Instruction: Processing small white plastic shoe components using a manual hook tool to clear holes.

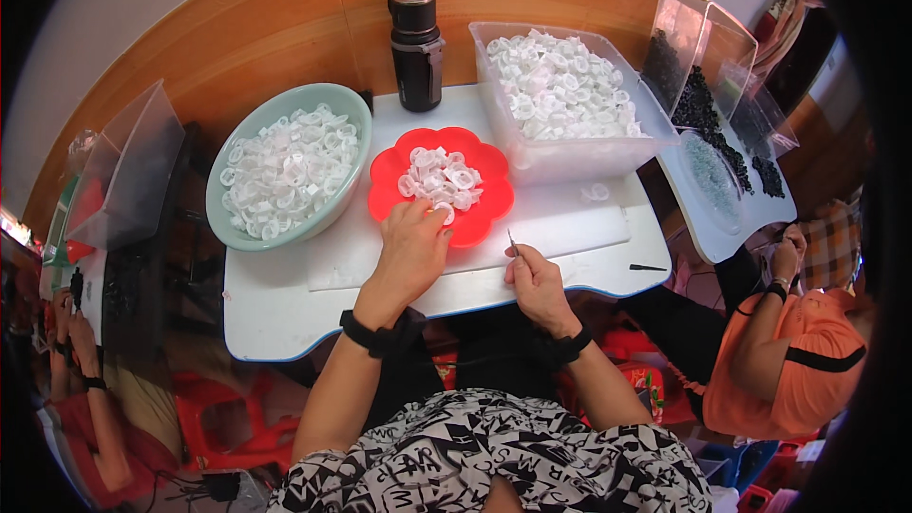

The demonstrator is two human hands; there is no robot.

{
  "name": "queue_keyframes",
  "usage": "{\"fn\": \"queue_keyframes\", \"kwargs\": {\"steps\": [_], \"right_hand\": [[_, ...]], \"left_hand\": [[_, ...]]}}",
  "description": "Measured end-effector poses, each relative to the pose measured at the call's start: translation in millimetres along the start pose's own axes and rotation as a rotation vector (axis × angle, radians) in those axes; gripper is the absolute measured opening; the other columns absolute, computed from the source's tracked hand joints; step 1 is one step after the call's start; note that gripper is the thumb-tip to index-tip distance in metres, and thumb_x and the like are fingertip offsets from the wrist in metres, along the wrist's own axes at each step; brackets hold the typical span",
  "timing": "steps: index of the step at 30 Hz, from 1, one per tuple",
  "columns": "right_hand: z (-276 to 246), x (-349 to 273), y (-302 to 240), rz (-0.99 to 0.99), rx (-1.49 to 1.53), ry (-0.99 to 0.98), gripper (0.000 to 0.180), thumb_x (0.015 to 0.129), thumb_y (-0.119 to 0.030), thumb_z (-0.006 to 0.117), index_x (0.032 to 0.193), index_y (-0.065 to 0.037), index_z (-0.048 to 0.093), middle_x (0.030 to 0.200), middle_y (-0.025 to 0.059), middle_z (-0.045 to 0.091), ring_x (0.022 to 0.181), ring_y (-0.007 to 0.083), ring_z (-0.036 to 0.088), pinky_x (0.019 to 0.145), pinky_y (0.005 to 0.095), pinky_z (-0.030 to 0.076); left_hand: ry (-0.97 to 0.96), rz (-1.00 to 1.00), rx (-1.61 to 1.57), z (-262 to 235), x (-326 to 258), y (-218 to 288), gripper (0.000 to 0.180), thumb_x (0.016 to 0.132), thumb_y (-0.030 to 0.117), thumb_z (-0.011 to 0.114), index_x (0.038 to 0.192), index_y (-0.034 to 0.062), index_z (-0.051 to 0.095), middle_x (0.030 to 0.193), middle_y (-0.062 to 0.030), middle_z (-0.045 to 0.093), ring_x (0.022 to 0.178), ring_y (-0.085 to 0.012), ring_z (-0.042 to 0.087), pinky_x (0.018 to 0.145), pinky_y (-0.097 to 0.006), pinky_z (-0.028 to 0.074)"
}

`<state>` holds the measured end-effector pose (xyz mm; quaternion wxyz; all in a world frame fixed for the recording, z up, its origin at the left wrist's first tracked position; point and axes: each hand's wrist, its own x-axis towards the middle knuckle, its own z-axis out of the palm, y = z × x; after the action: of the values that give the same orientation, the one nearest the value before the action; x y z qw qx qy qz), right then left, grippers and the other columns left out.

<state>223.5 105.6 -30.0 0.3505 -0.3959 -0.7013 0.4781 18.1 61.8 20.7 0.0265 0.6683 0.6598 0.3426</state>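
White table (266, 299), smooth top, blue trim on near edge. Flat white mat (570, 218) lies along near edge, over toward right edge.

Translucent rectangular bin (570, 160), plastic-looking, at far right corner, heaped with small white plastic parts (560, 76). Pale green round basin (337, 100) at left edge, tilted in view, same kind of white parts piled inside. Red scalloped dish (486, 157), smooth, glossy, sits between basin and bin, front on mat; loose batch of white ring-shaped parts (446, 171) in it.

Black flask (416, 62), cylindrical with side strap, upright at far edge between basin and bin.

Left hand (412, 245): at dish's near rim, fingers curled down beside a ring part; can't tell if gripped. Right hand (537, 283): closed, pinching slim pointed tool (512, 241) upward over near edge, right of dish.

Couple of translucent loose parts (596, 192) in front of bin. Slim black tapered piece (648, 267) near right near corner.

Room to move: mat from dish toward right edge, plus strip along near edge. Basin and bin walls bound both sides; dish-to-basin gap is tight.
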Motion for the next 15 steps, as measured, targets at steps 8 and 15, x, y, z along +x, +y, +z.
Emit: {"fn": "queue_keyframes", "kwargs": {"steps": [8,15], "right_hand": [[0.4,3.2,0.2,-0.017,-0.026,0.007,0.020,0.093,-0.008,0.042,0.103,0.002,0.056,0.065,0.0009,0.054,0.061,0.0070,0.048,0.056,0.0219,0.039],[-2.2,1.4,-4.3,0.013,-0.008,0.010,0.019,0.093,-0.007,0.042,0.101,0.003,0.056,0.065,0.0014,0.054,0.061,0.0073,0.049,0.056,0.0223,0.041]], "left_hand": [[-0.222,-0.103,0.121,19.2,22.0,-12.3,0.016,0.083,0.015,0.054,0.085,0.0009,0.062,0.089,-0.0165,0.057,0.086,-0.0356,0.054,0.075,-0.047,0.041],[0.093,-0.066,-0.303,0.5,9.8,-4.6,0.012,0.077,0.002,0.063,0.088,-0.0002,0.066,0.088,-0.0145,0.065,0.077,-0.0244,0.062,0.069,-0.032,0.049]]}}
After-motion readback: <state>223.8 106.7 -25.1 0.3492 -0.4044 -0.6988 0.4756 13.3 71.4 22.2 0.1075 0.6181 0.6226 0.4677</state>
